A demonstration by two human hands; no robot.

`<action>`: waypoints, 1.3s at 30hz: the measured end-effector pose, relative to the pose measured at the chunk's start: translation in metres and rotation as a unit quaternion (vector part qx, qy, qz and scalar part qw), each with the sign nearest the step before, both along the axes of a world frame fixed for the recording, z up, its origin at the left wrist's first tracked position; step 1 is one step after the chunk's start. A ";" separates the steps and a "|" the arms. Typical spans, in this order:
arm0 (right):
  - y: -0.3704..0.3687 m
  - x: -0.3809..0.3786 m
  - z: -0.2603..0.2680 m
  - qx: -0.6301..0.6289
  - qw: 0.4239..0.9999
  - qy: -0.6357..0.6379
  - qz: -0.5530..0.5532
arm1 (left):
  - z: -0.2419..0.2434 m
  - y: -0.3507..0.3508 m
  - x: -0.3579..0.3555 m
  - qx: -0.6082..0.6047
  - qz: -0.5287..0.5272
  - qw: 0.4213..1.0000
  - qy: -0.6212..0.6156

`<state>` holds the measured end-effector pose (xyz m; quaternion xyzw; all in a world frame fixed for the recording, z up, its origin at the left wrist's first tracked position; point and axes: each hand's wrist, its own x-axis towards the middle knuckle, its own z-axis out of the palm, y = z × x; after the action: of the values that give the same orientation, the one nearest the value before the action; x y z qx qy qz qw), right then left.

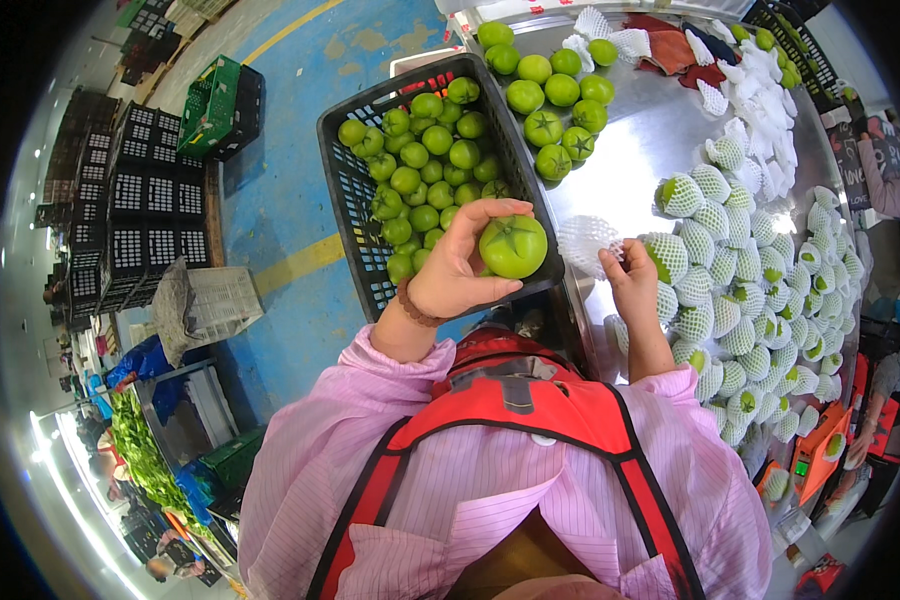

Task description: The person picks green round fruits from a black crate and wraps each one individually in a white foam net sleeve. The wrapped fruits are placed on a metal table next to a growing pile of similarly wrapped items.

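Observation:
My left hand (457, 262) is closed around a green tomato (514, 247) with its calyx facing up, over the near right corner of a black plastic crate (337, 202). The crate holds many green tomatoes (437, 140). Over the metal table, my right hand (631, 274) pinches the edge of a white foam mesh sleeve (586, 244), which looks empty. Right of that hand, a large group of green tomatoes in foam sleeves (696, 286) covers the table. Unwrapped green tomatoes (543, 128) stand on the table beside the crate.
A pile of foam sleeves (769, 105) and dark red cloths (664, 46) lie at the table's far side. An orange scale (821, 450) stands at the right, near another person's arm (877, 397). Stacked black crates (142, 202) stand left on the floor.

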<state>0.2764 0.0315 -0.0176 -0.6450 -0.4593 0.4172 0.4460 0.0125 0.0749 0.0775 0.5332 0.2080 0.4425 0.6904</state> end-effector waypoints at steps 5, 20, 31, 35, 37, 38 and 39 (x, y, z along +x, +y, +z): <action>-0.001 0.002 0.000 -0.008 1.000 -0.025 0.014 | -0.004 -0.002 0.004 0.035 -0.001 0.999 -0.026; 0.033 -0.017 0.036 0.044 0.991 -0.125 -0.005 | -0.046 0.008 0.037 -0.410 0.135 0.881 -0.191; 0.025 -0.054 0.065 0.023 0.977 0.173 0.124 | -0.053 0.000 0.062 -0.253 0.098 0.959 -0.083; 0.017 -0.051 0.061 0.099 0.973 0.142 0.150 | -0.060 0.000 0.062 -0.233 0.095 0.967 -0.035; 0.016 -0.051 0.070 0.161 0.967 0.104 0.165 | -0.069 0.001 0.062 -0.229 0.094 0.969 -0.003; 0.016 -0.051 0.071 0.171 0.966 0.100 0.165 | -0.073 0.001 0.063 -0.228 0.093 0.969 0.013; 0.015 -0.052 0.073 0.180 0.965 0.096 0.165 | -0.077 0.000 0.064 -0.232 0.107 0.967 0.002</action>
<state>0.2247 0.0467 0.0550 -0.4258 -0.5820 0.4555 0.5220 0.0764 0.0751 0.0009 0.3342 0.3621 0.4524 0.7433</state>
